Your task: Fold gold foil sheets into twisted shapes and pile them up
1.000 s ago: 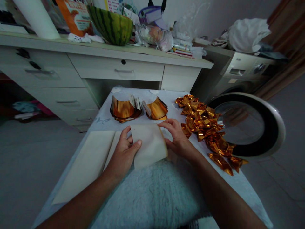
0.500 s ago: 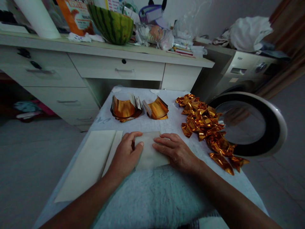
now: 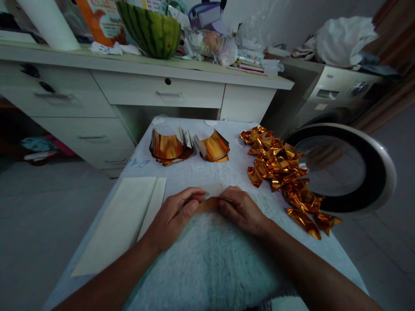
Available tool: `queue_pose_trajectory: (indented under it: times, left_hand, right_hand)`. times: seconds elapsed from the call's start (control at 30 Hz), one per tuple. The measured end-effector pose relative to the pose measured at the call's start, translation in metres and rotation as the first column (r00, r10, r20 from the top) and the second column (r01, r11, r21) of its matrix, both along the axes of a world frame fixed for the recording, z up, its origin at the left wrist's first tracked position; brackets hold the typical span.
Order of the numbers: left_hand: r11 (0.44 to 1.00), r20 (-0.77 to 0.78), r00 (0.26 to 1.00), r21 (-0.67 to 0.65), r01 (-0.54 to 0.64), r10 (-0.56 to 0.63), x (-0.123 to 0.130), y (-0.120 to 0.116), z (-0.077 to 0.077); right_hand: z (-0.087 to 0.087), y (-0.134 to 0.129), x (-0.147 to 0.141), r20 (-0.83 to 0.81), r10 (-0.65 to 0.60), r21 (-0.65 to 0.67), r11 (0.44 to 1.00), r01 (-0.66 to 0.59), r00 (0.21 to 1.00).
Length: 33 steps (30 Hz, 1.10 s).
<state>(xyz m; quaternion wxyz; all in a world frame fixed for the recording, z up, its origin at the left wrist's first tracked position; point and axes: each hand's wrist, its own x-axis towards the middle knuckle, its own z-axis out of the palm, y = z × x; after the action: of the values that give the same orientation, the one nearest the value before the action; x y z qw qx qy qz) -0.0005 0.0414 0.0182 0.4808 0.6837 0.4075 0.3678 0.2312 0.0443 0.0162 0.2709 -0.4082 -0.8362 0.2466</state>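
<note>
A small sheet of foil paper (image 3: 209, 204) is pinched at both ends, its near edge turned up into a gold-orange strip and its pale side showing behind. My left hand (image 3: 175, 214) is closed on its left end, thumb in front. My right hand (image 3: 242, 211) grips the right end with curled fingers. Beyond my hands stand two curved stacks of gold foil sheets, a thicker stack (image 3: 167, 147) and a thinner stack (image 3: 214, 147). To the right lies a heap of folded gold foil pieces (image 3: 275, 162). Left of my left hand is folded pale paper (image 3: 121, 222).
A pale cloth (image 3: 214, 268) covers the table. Behind it is a white drawer desk (image 3: 194, 93) bearing a cut watermelon (image 3: 152, 32) and plastic bags. The round open door (image 3: 379, 168) of a washing machine (image 3: 337, 86) is close to the table's right side.
The sheet lay flat under my hands. Now its near edge is turned up, showing gold-orange, and my right hand's fingers have curled from flat to gripping.
</note>
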Motion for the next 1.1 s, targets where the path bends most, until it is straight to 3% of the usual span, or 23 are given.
queue_pose_trajectory:
  times: [0.1, 0.27, 0.47, 0.7, 0.87, 1.1]
  left_hand:
    - [1.000, -0.023, 0.999, 0.013, 0.026, -0.026, 0.001, 0.000, 0.003]
    - [0.984, -0.270, 0.946, 0.032, -0.178, 0.180, 0.010, 0.003, -0.002]
    - [0.951, -0.477, 0.825, 0.216, -0.223, 0.302, 0.015, 0.007, -0.008]
    - [0.914, -0.577, 0.737, 0.381, -0.140, 0.353, 0.015, 0.011, -0.015]
    - [0.856, -0.595, 0.660, 0.495, -0.149, 0.459, 0.016, 0.011, -0.021]
    - [0.883, -0.609, 0.686, 0.458, -0.105, 0.398, 0.016, 0.012, -0.025]
  right_hand:
    - [-0.002, 0.001, -0.003, -0.051, -0.141, -0.083, 0.987, 0.137, 0.989]
    - [-0.011, 0.002, -0.007, -0.099, -0.263, -0.228, 0.945, 0.235, 0.960]
    - [-0.020, 0.004, -0.008, -0.014, -0.343, -0.149, 0.930, 0.337, 0.939]
    - [-0.018, 0.006, -0.010, 0.146, -0.442, 0.083, 0.897, 0.434, 0.885]
    - [-0.014, 0.005, -0.015, 0.250, -0.457, 0.110, 0.889, 0.445, 0.853]
    - [-0.014, 0.006, -0.015, 0.276, -0.420, 0.092, 0.907, 0.411, 0.865]
